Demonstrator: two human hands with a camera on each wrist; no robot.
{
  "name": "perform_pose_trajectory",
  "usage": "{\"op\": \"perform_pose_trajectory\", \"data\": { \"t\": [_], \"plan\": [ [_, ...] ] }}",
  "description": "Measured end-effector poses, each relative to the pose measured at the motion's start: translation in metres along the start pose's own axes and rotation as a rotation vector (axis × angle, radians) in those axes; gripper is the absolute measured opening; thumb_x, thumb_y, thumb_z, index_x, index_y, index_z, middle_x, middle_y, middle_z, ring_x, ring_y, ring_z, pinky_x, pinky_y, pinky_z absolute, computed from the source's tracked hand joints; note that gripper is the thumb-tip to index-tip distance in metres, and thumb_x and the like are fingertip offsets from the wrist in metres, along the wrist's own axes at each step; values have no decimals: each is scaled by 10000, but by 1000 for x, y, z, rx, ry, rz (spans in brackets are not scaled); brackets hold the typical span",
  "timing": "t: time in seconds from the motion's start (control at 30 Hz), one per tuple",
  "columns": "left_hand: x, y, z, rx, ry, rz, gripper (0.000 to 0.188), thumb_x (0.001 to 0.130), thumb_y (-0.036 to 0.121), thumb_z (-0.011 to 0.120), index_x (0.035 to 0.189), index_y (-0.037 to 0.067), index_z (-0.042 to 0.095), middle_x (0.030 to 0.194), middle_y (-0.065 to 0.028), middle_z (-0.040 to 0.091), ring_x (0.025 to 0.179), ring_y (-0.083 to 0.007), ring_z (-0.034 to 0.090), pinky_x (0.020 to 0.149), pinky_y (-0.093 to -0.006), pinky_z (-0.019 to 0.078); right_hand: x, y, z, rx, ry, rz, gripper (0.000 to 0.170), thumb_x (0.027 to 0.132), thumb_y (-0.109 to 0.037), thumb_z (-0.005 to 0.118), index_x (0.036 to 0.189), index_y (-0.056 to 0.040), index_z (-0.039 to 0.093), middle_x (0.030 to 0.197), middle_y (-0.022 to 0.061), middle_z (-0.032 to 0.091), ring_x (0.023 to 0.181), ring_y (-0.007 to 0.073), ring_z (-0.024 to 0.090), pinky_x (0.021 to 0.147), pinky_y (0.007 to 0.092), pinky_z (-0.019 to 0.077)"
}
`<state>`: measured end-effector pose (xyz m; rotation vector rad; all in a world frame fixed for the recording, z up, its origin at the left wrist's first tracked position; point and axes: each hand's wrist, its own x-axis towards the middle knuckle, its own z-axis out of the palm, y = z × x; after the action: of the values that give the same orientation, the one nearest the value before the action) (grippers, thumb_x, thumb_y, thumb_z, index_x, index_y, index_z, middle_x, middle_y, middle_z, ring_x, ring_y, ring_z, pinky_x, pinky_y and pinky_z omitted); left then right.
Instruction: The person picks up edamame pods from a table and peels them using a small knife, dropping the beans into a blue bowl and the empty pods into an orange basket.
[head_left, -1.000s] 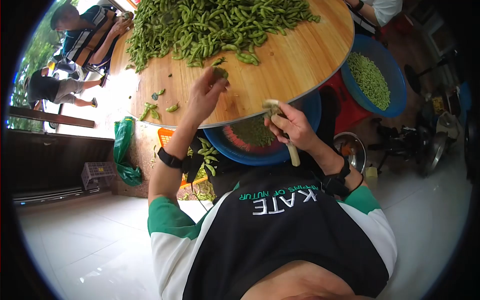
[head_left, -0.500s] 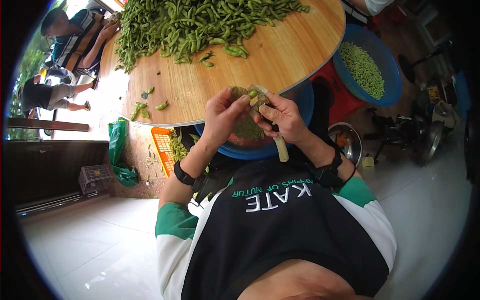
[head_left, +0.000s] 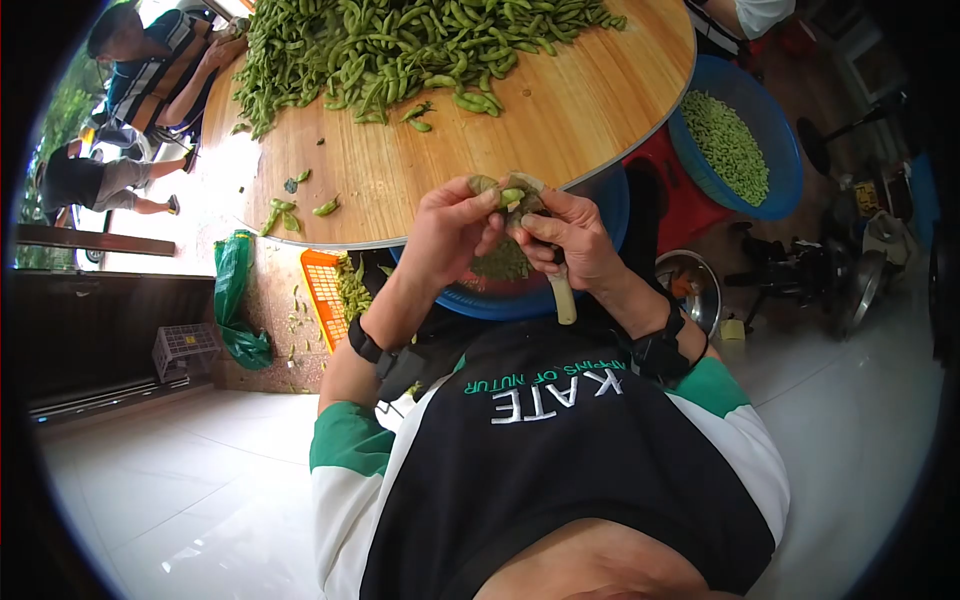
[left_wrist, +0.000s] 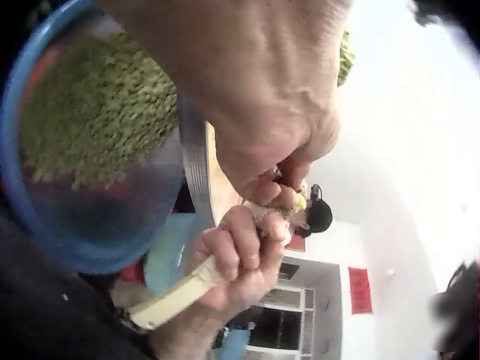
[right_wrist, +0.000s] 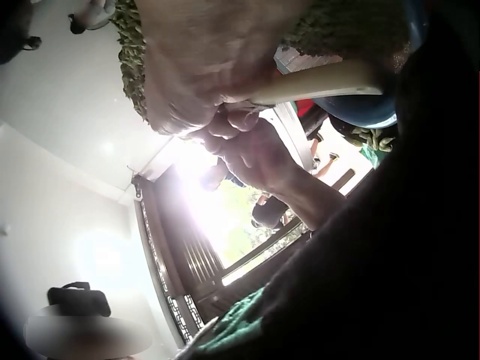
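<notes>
My left hand (head_left: pixel 445 232) pinches a green soybean pod (head_left: pixel 511 197) between thumb and fingers, in front of the table edge. Close beside it, my right hand (head_left: pixel 577 238) grips a tool with a pale handle (head_left: pixel 563 298) that points down toward my body; the hand hides the tool's other end. In the left wrist view the handle (left_wrist: pixel 171 301) sticks out below the curled right fingers, and the fingertips of both hands meet. Brownish-green coverings wrap some fingertips. Below the hands is a blue basin (head_left: pixel 478 304) with shelled beans (left_wrist: pixel 97 105).
A big heap of pods (head_left: pixel 380 55) covers the far part of the round wooden table (head_left: pixel 560 115). To the right stands a blue tub (head_left: pixel 793 165) of shelled beans. An orange basket (head_left: pixel 322 290) and a green bag (head_left: pixel 232 310) are at left. A person (head_left: pixel 150 75) sits far left.
My left hand came back from above the table to my right hand, and a green pod now shows between them. The right hand kept its grip on the pale-handled tool.
</notes>
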<state>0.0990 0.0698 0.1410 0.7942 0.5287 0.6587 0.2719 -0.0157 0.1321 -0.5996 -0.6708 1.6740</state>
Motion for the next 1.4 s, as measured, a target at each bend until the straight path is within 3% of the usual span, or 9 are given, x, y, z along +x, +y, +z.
{"op": "perform_pose_trajectory", "data": {
  "t": [0.2,0.27,0.47,0.6,0.77,0.9,1.2,1.3,1.4],
  "plan": [
    [4,-4,1,156,102,-64,72,884,67,612,933,18,593,736,-47,615,564,-119,526,474,-254,411,-2,0,-6,52,35,64,356,935,-73,531,1290,-57,511,864,88,610,536,65,425,424,179,364],
    [1,-5,2,1159,6,658,128,833,59,655,925,8,582,745,-94,605,555,-197,540,496,-315,432,-3,1,-9,63,35,87,358,937,-79,531,1293,-59,510,869,92,612,539,68,425,424,178,366],
    [-8,8,12,1621,-46,961,147,775,53,693,886,21,601,717,-133,559,646,-315,591,542,-338,459,-4,2,-8,189,28,148,273,927,-86,556,1196,-44,565,855,88,634,540,64,433,406,177,364],
    [-7,7,9,1322,-25,732,101,825,71,668,877,14,602,714,-80,586,636,-224,614,525,-290,455,-5,2,-3,204,55,122,284,920,-69,553,1202,-40,568,851,88,638,530,61,435,400,183,363],
    [-4,6,14,346,146,-150,164,946,149,558,890,12,629,764,36,618,646,-33,542,531,-175,419,-2,2,-7,-356,115,-47,292,918,-74,552,1201,-2,562,852,83,641,566,65,486,439,203,386],
    [-4,-12,6,580,82,13,156,930,120,546,900,-8,630,719,-28,629,616,-74,546,538,-216,437,9,16,-10,-1060,218,-636,307,866,-85,620,1140,39,558,863,123,613,676,182,586,580,299,486],
    [-12,-22,10,1026,84,199,122,806,46,551,870,-58,559,684,-258,559,620,-371,580,588,-393,463,9,3,-9,-1489,57,-744,316,743,13,661,1033,43,537,892,196,523,764,366,566,656,383,485],
    [-17,-26,11,1130,60,263,103,854,59,558,827,-39,540,600,-58,522,565,-84,474,504,-277,417,7,7,-7,-1496,71,-718,288,731,28,639,996,36,528,881,192,519,757,372,564,643,379,485],
    [-29,-16,14,1213,69,283,77,799,38,561,819,-34,542,602,-136,526,549,-147,516,513,-323,436,7,13,-9,-1522,53,-690,253,717,38,623,949,32,522,849,182,524,738,369,564,636,377,480]
  ]
}}
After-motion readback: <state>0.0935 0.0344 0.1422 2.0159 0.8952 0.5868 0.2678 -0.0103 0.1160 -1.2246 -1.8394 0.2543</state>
